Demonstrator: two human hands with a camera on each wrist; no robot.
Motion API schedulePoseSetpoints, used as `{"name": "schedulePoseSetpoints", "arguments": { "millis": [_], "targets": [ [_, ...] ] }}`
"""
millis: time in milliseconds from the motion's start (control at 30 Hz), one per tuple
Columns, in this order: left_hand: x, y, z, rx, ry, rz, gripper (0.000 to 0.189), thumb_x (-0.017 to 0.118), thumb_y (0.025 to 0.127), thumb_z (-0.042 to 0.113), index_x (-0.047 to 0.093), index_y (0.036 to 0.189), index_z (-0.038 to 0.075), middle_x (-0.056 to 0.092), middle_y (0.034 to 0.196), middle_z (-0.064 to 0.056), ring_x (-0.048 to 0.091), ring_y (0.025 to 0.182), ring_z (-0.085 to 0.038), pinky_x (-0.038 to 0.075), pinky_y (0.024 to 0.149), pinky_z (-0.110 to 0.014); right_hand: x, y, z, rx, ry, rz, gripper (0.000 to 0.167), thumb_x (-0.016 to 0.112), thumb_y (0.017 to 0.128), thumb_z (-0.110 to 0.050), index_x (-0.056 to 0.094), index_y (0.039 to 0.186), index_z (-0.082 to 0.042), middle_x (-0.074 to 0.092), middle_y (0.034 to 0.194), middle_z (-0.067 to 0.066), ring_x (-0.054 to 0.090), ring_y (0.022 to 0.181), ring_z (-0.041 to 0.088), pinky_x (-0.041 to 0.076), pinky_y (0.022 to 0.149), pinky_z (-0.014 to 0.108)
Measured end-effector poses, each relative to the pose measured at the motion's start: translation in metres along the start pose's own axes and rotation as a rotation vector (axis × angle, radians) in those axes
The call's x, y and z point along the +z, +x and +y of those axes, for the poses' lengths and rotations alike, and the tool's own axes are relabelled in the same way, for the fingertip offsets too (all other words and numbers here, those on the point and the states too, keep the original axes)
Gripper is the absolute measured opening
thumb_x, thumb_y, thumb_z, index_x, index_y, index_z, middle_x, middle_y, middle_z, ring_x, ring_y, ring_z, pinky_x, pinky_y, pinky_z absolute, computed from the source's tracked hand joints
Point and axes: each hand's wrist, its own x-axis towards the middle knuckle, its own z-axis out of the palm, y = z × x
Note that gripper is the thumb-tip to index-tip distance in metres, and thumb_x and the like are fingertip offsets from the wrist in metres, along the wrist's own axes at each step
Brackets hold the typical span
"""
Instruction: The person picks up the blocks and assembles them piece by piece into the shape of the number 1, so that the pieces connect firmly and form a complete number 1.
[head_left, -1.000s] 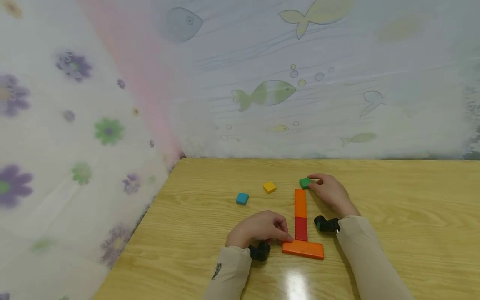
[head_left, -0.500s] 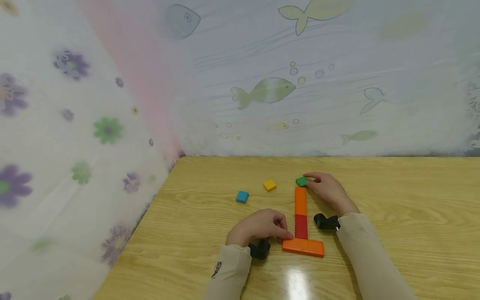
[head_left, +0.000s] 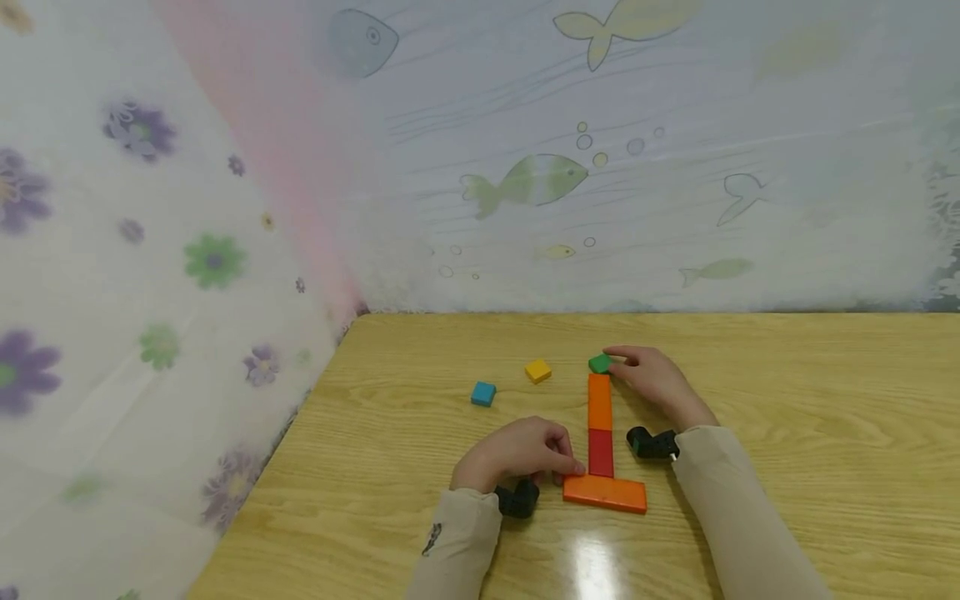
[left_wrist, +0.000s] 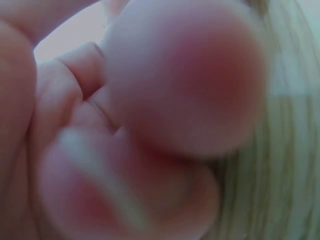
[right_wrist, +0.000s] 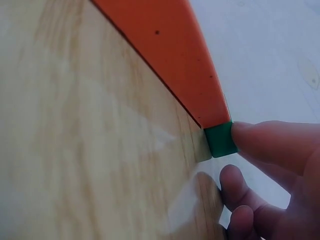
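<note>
My right hand (head_left: 654, 382) pinches a small green block (head_left: 599, 363) between thumb and forefinger, at the far end of an upright row. In the right wrist view the green block (right_wrist: 220, 140) meets the end of an orange block (right_wrist: 175, 60). Nearer the person, the row continues from the orange block (head_left: 599, 402) to a red block (head_left: 601, 452). A longer orange block (head_left: 604, 493) lies crosswise at its foot. My left hand (head_left: 517, 454) rests by that block's left end, loosely curled, thumb tip touching its corner. Blurred fingers (left_wrist: 185, 80) fill the left wrist view, with no block seen between them.
A yellow block (head_left: 537, 371) and a blue block (head_left: 483, 394) lie on the wooden table (head_left: 375, 467), left of the row. Black wrist cameras (head_left: 652, 443) sit under both wrists. Patterned curtains (head_left: 480, 108) rise behind and to the left of the table.
My right hand has shifted the green block slightly left, turning it, to the end of the orange block. The left hand and the other blocks stay in place.
</note>
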Motion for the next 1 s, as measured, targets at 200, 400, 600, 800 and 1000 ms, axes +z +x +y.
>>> {"name": "schedulePoseSetpoints", "arguments": {
  "millis": [200, 400, 600, 800, 1000],
  "targets": [
    [0.000, 0.001, -0.003, 0.021, -0.010, 0.007, 0.022, 0.067, 0.078, 0.037, 0.062, 0.071, 0.016, 0.059, 0.062, -0.001, 0.046, 0.044, -0.016, 0.039, 0.043, -0.028, 0.000, 0.000, 0.000, 0.003, 0.004, -0.003, 0.042, 0.046, 0.093, -0.026, 0.045, 0.132, -0.010, 0.046, 0.126, 0.022, 0.045, 0.109, 0.036, 0.036, 0.088, 0.051],
    [-0.001, 0.002, -0.007, 0.038, -0.067, 0.015, 0.024, 0.065, 0.080, 0.038, 0.062, 0.073, 0.015, 0.061, 0.063, -0.002, 0.046, 0.043, -0.018, 0.041, 0.044, -0.029, -0.001, 0.001, -0.001, -0.006, 0.014, 0.000, 0.041, 0.047, 0.093, -0.026, 0.046, 0.131, -0.009, 0.045, 0.127, 0.022, 0.044, 0.110, 0.036, 0.035, 0.088, 0.051],
    [-0.002, 0.004, -0.013, 0.057, -0.169, 0.039, 0.024, 0.062, 0.083, 0.037, 0.061, 0.079, 0.014, 0.062, 0.066, -0.005, 0.043, 0.040, -0.018, 0.039, 0.040, -0.028, 0.000, 0.002, 0.000, -0.004, 0.009, -0.003, 0.042, 0.046, 0.093, -0.027, 0.045, 0.132, -0.010, 0.045, 0.126, 0.022, 0.045, 0.109, 0.036, 0.035, 0.088, 0.051],
    [-0.001, 0.011, -0.019, 0.082, -0.238, 0.110, 0.023, 0.057, 0.086, 0.037, 0.060, 0.086, 0.014, 0.062, 0.068, -0.006, 0.046, 0.039, -0.020, 0.037, 0.037, -0.027, -0.001, 0.001, -0.001, -0.007, 0.015, -0.004, 0.043, 0.046, 0.093, -0.029, 0.045, 0.132, -0.009, 0.045, 0.127, 0.023, 0.045, 0.109, 0.037, 0.035, 0.088, 0.052],
    [-0.001, 0.013, -0.023, 0.063, -0.348, 0.252, 0.026, 0.058, 0.085, 0.041, 0.062, 0.091, 0.016, 0.058, 0.067, -0.008, 0.047, 0.045, -0.019, 0.038, 0.040, -0.026, -0.001, 0.000, 0.000, -0.006, 0.015, -0.008, 0.044, 0.046, 0.093, -0.030, 0.045, 0.131, -0.008, 0.044, 0.127, 0.023, 0.044, 0.110, 0.038, 0.034, 0.088, 0.053]
  ]
}}
